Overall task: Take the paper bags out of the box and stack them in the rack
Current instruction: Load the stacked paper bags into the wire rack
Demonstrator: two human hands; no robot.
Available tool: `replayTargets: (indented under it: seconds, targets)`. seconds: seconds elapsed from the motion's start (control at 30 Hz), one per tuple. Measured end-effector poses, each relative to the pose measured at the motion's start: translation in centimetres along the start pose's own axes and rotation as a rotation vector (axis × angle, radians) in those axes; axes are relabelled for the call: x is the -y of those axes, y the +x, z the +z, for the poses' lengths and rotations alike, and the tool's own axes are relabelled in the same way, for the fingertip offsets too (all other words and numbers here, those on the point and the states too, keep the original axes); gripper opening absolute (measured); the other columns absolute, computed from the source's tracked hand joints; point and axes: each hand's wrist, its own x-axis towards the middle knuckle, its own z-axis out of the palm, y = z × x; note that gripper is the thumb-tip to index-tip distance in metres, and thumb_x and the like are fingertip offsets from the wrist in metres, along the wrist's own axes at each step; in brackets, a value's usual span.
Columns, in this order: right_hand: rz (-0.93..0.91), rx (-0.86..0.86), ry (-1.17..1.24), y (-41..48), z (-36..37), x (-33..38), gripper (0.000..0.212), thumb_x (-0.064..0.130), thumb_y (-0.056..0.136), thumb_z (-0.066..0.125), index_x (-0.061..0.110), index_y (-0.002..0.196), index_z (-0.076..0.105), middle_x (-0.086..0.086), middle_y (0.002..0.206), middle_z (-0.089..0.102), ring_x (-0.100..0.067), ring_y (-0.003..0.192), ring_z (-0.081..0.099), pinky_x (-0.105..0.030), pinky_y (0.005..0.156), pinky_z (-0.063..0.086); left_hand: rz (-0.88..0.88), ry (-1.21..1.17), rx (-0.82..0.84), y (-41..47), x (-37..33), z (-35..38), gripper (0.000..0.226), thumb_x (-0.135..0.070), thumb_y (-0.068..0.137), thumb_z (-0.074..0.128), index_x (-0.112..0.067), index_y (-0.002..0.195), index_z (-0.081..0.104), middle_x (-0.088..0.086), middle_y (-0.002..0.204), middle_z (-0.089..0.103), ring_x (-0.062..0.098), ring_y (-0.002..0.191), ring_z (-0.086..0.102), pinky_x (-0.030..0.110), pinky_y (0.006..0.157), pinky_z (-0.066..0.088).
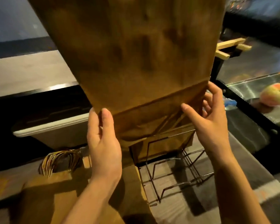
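Note:
A large flat brown paper bag (132, 54) stands upright in front of me and fills the upper middle of the view, its folded bottom pointing down. My left hand (103, 143) grips its lower left edge with the thumb in front. My right hand (208, 117) pinches its lower right corner. The bag's bottom end sits just above the far end of a dark wire rack (176, 168), where another brown bag (165, 146) stands in a slot. At lower left is the open cardboard box (44, 191) with several bags whose twisted paper handles (60, 160) show.
A white-rimmed bin (52, 126) stands behind the box on the left. At right, a black mesh shelf frame (242, 101) holds a shiny metal surface with pink and green items (275, 94). Wooden slats (229, 46) stick out at upper right. The rack's near slots hold nothing.

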Motion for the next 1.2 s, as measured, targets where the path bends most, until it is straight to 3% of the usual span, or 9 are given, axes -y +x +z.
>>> replayTargets:
  seconds: [0.13, 0.2, 0.3, 0.37, 0.5, 0.67, 0.9, 1.03, 1.2]
  targets:
    - [0.000, -0.126, -0.059, 1.6, -0.4, -1.5, 0.075, 0.010, 0.082, 0.070, 0.023, 0.143, 0.028, 0.005, 0.137, 0.045, -0.007, 0.126, 0.046, -0.036, 0.104, 0.044, 0.010, -0.028, 0.133, 1.1, 0.2, 2.7, 0.020, -0.036, 0.092, 0.040, -0.048, 0.100, 0.055, -0.034, 0.098, 0.064, -0.013, 0.100, 0.058, 0.014, 0.084, 0.046]
    - [0.033, -0.154, -0.055, 2.3, -0.3, -2.6, 0.080, 0.009, 0.081, 0.071, 0.020, 0.145, 0.024, 0.004, 0.142, 0.040, -0.010, 0.132, 0.041, -0.041, 0.108, 0.040, 0.029, 0.013, 0.177, 1.8, 1.0, 3.3, 0.024, -0.031, 0.095, 0.038, -0.049, 0.107, 0.050, -0.032, 0.107, 0.061, -0.015, 0.100, 0.056, 0.010, 0.081, 0.048]
    - [0.060, -0.187, -0.047, 3.0, -0.3, -4.4, 0.085, 0.004, 0.077, 0.071, 0.016, 0.144, 0.020, 0.006, 0.140, 0.039, -0.010, 0.133, 0.038, -0.043, 0.110, 0.038, 0.056, 0.143, 0.240, 2.4, 2.2, 4.2, 0.039, -0.049, 0.089, 0.037, -0.069, 0.122, 0.032, -0.019, 0.150, 0.030, 0.000, 0.135, 0.033, 0.034, 0.110, 0.037]
    - [0.073, -0.175, -0.036, 2.9, -0.3, -5.7, 0.088, 0.001, 0.077, 0.070, 0.017, 0.144, 0.017, 0.003, 0.143, 0.036, -0.011, 0.134, 0.037, -0.041, 0.112, 0.035, 0.056, 0.227, 0.265, 2.5, 3.1, 4.4, 0.041, -0.052, 0.091, 0.032, -0.079, 0.118, 0.018, -0.019, 0.156, 0.014, 0.010, 0.144, 0.017, 0.047, 0.115, 0.025]
    - [0.061, -0.115, -0.143, 2.3, 0.0, -7.7, 0.100, 0.007, 0.073, 0.077, 0.024, 0.147, 0.013, 0.002, 0.152, 0.026, -0.008, 0.138, 0.029, -0.039, 0.116, 0.027, 0.062, 0.321, 0.259, 2.3, 4.2, 4.1, 0.054, -0.031, 0.102, 0.028, -0.071, 0.124, 0.000, -0.025, 0.155, 0.004, -0.001, 0.142, 0.008, 0.040, 0.119, 0.011]
    - [0.047, -0.092, -0.348, 1.5, 0.7, -8.2, 0.110, 0.017, 0.074, 0.079, 0.023, 0.152, 0.001, 0.013, 0.152, 0.016, 0.007, 0.131, 0.014, -0.001, 0.105, 0.009, -0.049, 0.321, 0.311, 2.2, 5.8, 3.0, 0.055, -0.025, 0.103, 0.027, -0.053, 0.142, 0.000, -0.023, 0.155, 0.012, 0.001, 0.142, 0.015, 0.039, 0.119, 0.016]
    - [0.058, -0.095, -0.366, 1.2, 0.4, -7.9, 0.110, 0.024, 0.072, 0.081, 0.024, 0.152, 0.005, 0.020, 0.139, 0.020, 0.004, 0.129, 0.018, -0.021, 0.107, 0.017, -0.101, 0.258, 0.331, 1.5, 5.8, 2.9, 0.055, -0.026, 0.101, 0.030, -0.052, 0.142, 0.003, -0.022, 0.154, 0.016, 0.002, 0.140, 0.021, 0.040, 0.117, 0.023]
    - [0.051, -0.042, -0.466, 0.6, 0.8, -8.2, 0.111, 0.031, 0.075, 0.078, 0.028, 0.151, -0.004, 0.005, 0.158, 0.012, -0.010, 0.143, 0.012, -0.034, 0.116, 0.017, -0.092, 0.295, 0.364, 1.3, 6.4, 2.3, 0.060, -0.027, 0.100, 0.036, -0.050, 0.144, 0.002, -0.023, 0.154, 0.015, 0.001, 0.141, 0.018, 0.038, 0.118, 0.019]
    - [0.093, 0.041, -0.627, -1.6, 3.0, -7.6, 0.104, 0.042, 0.085, 0.065, 0.040, 0.142, -0.021, -0.011, 0.159, -0.008, -0.022, 0.146, -0.011, -0.044, 0.118, -0.002, -0.182, 0.336, 0.410, 0.4, 7.5, 0.9, 0.060, -0.023, 0.100, 0.039, -0.044, 0.145, 0.005, -0.043, 0.128, 0.025, -0.033, 0.110, 0.028, 0.007, 0.103, 0.026]
